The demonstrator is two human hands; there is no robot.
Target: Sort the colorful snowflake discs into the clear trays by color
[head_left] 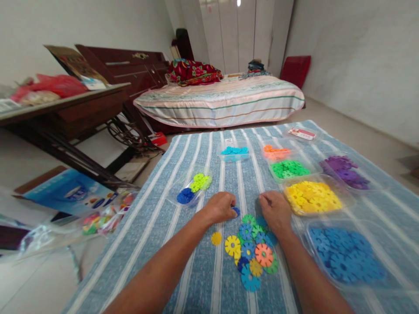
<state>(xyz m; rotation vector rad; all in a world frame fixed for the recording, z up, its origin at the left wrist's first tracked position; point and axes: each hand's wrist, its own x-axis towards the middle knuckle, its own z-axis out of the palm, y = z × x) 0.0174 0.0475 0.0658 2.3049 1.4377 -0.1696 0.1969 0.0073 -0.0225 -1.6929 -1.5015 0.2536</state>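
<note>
My left hand [221, 206] is closed in a pinch, its fingertips on a dark blue notched plastic disc [236, 212] just above the tablecloth. To its right, my right hand [275, 213] rests with curled fingers beside a teal disc [261, 221]; the inside of its grip is hidden. Between and below my hands lies a loose pile of notched discs, among them a yellow disc [232, 245], a coral disc [263, 255], a green disc [249, 220] and a light blue disc [250, 279]. A small orange-yellow disc [216, 238] lies apart, left of the pile.
A clear tray [170, 195] with dark blue and lime discs stands left. Further trays hold light blue discs [234, 151], orange discs [275, 151], green discs [290, 169], purple discs [347, 172], yellow discs [312, 196] and blue discs [347, 253]. A bed [222, 102] stands beyond the striped cloth [144, 244].
</note>
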